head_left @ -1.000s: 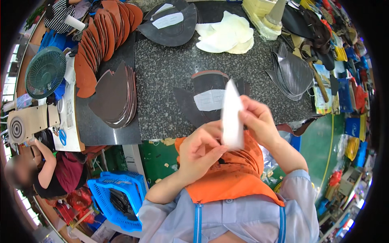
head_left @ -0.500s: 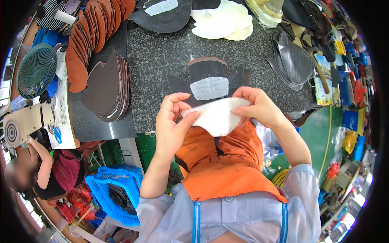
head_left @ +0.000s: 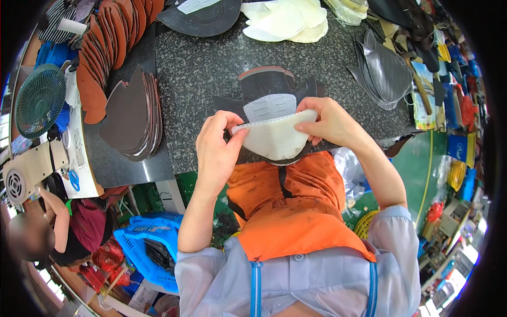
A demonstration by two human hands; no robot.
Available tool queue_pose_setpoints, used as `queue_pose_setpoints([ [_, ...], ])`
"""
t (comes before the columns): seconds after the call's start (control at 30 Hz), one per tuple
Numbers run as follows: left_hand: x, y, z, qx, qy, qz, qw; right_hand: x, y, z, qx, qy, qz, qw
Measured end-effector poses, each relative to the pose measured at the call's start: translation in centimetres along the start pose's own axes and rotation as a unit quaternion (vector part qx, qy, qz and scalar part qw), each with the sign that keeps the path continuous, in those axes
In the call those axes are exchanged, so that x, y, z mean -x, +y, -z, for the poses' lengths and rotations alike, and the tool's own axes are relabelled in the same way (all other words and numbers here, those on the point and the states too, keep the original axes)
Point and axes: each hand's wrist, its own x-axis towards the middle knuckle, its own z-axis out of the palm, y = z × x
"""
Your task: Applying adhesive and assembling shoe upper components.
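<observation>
Between my two hands is a cream-white curved stiffener piece (head_left: 274,138) with a toothed upper edge. My left hand (head_left: 219,140) pinches its left corner between thumb and fingers. My right hand (head_left: 325,124) pinches the right corner the same way. The piece lies over the near end of a black shoe upper (head_left: 266,84), whose dark rim shows just below it. A grey-white patch (head_left: 270,107) sits on the middle of the upper, beyond my hands. The upper rests on the speckled stone tabletop (head_left: 198,68) at its near edge.
Dark brown leather pieces (head_left: 129,116) stand stacked at left, with reddish-brown pieces (head_left: 108,47) fanned behind. More white pieces (head_left: 285,21) lie at the far side. Shiny black pieces (head_left: 383,68) and a hammer handle (head_left: 420,87) are right. A blue basket (head_left: 150,243) and another person (head_left: 58,222) are lower left.
Both hands have brought the white piece down onto the near end of the black upper. Its face has tilted, so more of it and its toothed edge show.
</observation>
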Motion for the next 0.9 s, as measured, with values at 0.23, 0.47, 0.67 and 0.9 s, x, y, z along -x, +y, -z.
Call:
queue_pose_setpoints([
  [0.23, 0.3, 2.2, -1.1, -0.349, 0.108, -0.239, 0.900, 1.0, 0.3, -0.3, 0.218, 0.085, 0.106, 0.966],
  [0.47, 4.3, 1.2, -7.7, -0.310, -0.108, -0.285, 0.901, 3.1, 2.4, 4.9, 0.481, 0.390, 0.154, 0.770],
  [0.67, 3.7, 3.7, -6.2, -0.302, -0.145, -0.320, 0.886, 7.0, 9.2, 13.2, 0.620, 0.340, 0.004, 0.707],
  [0.9, 2.0, 6.0, -7.4, -0.146, -0.067, -0.325, 0.932, 8.1, 9.0, 14.7, 0.332, 0.361, 0.096, 0.866],
])
